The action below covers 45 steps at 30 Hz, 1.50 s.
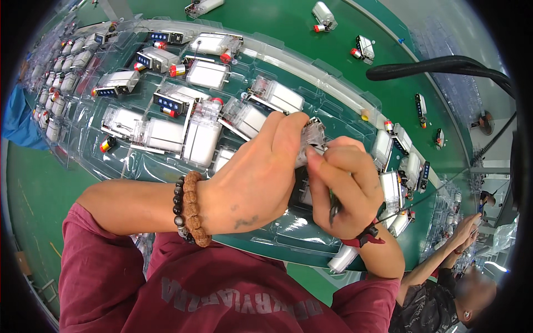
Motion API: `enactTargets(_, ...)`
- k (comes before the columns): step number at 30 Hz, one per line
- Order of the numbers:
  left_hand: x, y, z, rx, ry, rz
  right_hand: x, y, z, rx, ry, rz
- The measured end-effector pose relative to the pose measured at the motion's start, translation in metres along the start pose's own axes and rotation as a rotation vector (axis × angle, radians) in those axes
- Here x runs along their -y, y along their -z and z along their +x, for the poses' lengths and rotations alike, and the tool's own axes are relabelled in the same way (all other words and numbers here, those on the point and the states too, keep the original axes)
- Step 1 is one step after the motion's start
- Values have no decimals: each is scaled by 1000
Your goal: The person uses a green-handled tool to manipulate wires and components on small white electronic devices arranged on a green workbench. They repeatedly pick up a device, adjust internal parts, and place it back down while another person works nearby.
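Note:
My left hand (250,177), with two bead bracelets at its wrist, is closed around a small assembly with a clear plastic housing (313,135). Most of that assembly is hidden behind my fingers. My right hand (350,186) is closed too, its thumb and fingertips pinched together against the assembly's near edge. What sits in that pinch is too small and covered to name. A dark slim object (335,210) shows in the right palm. Beneath both hands lie similar white units with clear ends, such as one white unit (202,139) left of my left hand.
Clear plastic trays (150,166) cover the green bench, bearing several white units with small red-and-yellow cylinders. A raised pale rail (316,72) runs behind them; more units lie on the green surface beyond. A black cable (438,65) hangs at right. Another person (438,299) works at lower right.

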<state>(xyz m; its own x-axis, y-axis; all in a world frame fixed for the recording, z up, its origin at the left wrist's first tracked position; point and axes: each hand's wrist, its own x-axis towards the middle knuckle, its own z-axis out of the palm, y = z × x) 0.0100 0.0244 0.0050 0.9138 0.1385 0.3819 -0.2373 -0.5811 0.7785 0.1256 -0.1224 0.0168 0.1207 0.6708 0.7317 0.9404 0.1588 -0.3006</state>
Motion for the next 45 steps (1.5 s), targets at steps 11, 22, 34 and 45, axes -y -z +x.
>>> enactTargets(11, 2, 0, -1, 22, 22, -15, 2, -2, -1, -40, 11, -28)
enactTargets(22, 4, 1, 3, 6, 11, 2, 4, 5, 3, -2, -66, 22)
enactTargets(34, 4, 0, 3, -135, -192, -121, 31, 72, 27, -130, -503, 711)
enactTargets(45, 2, 5, 4, -60, -202, -84, 45, 55, 29, -98, -618, 708)
